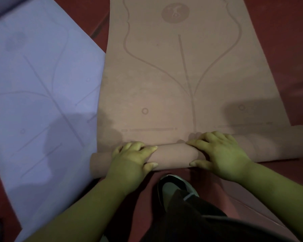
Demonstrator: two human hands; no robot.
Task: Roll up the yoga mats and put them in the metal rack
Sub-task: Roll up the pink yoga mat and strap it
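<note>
A pink yoga mat [173,81] with printed curved lines lies flat on the red floor, stretching away from me. Its near end is wound into a roll [173,154] lying across the view. My left hand [131,159] presses on the roll left of its middle, fingers curled over the top and thumb at the near side. My right hand [220,152] grips the roll right of its middle in the same way. A lilac yoga mat [38,95] lies unrolled at the left, its edge touching the pink one. The metal rack is out of view.
Red floor [287,49] shows to the right of the pink mat and in a wedge between the two mats at the top. My grey and black shoe [173,187] and dark trouser leg stand just behind the roll.
</note>
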